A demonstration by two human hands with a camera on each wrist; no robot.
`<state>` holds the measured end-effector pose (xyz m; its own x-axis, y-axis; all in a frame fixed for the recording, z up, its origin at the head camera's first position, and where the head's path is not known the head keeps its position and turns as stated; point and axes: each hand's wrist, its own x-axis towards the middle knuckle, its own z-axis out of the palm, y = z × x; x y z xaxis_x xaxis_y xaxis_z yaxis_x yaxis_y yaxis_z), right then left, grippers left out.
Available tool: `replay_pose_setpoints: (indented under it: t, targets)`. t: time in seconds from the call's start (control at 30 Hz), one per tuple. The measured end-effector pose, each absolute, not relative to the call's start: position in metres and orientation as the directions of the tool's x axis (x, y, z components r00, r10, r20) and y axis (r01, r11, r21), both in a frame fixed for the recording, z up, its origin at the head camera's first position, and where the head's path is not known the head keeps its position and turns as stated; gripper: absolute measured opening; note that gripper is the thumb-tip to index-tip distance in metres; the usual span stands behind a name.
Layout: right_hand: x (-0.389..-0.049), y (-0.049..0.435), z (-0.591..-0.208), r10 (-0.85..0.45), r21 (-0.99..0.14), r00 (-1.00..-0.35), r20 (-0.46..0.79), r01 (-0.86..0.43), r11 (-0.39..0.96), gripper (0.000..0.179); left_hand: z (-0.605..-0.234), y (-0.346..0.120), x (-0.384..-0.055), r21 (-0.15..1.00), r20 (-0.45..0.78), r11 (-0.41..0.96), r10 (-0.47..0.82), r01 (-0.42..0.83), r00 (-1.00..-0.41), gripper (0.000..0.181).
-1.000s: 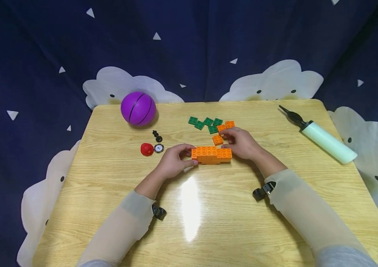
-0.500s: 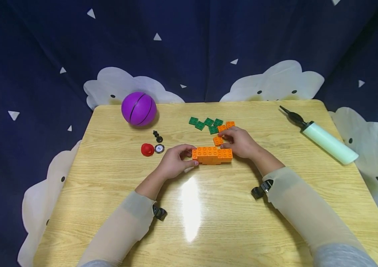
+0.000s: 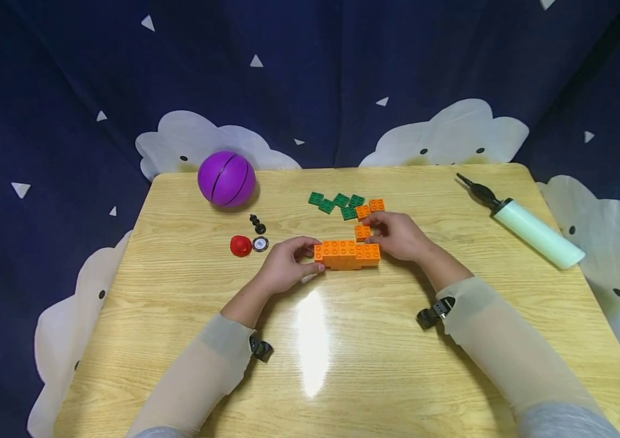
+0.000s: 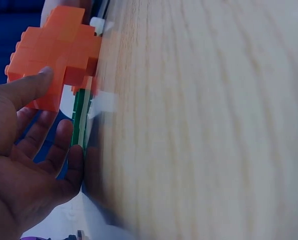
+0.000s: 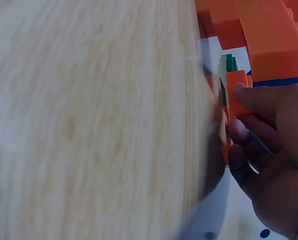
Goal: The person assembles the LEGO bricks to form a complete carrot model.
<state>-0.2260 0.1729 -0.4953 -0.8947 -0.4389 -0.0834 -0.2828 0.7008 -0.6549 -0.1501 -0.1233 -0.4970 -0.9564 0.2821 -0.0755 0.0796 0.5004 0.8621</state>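
In the head view a built piece of joined orange toy bricks (image 3: 342, 258) stands mid-table. My left hand (image 3: 283, 265) grips its left end, thumb on the near face and fingers behind. The left wrist view shows the thumb pressed on the stepped orange build (image 4: 56, 47). Just behind the build, my right hand (image 3: 401, 236) pinches a single orange brick (image 3: 361, 232) between thumb and fingers. Seen from the right wrist, the thumb lies on that brick (image 5: 236, 102), with part of the build overhead.
Two loose orange bricks (image 3: 377, 205) and several green bricks (image 3: 341, 199) lie farther back. A purple ball (image 3: 226, 179), a black chess piece (image 3: 258, 224), a small red hat (image 3: 241, 246) and a poker chip (image 3: 260, 244) are at left. A hand pump (image 3: 538, 233) lies at right.
The single orange brick has shifted slightly to the right, with the right hand's fingers now on it. The left hand and the orange build have stayed in place.
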Motion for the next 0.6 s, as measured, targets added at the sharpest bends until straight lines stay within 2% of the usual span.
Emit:
replay_pose_setpoints:
  t: [0.6]
  targets:
    - [-0.206,0.188,-0.48,-0.439,-0.704,-0.898,0.012,-0.32,0.634,0.033,-0.496,-0.122,-0.151,0.85,-0.071,0.519,0.289,0.094,-0.955,0.044]
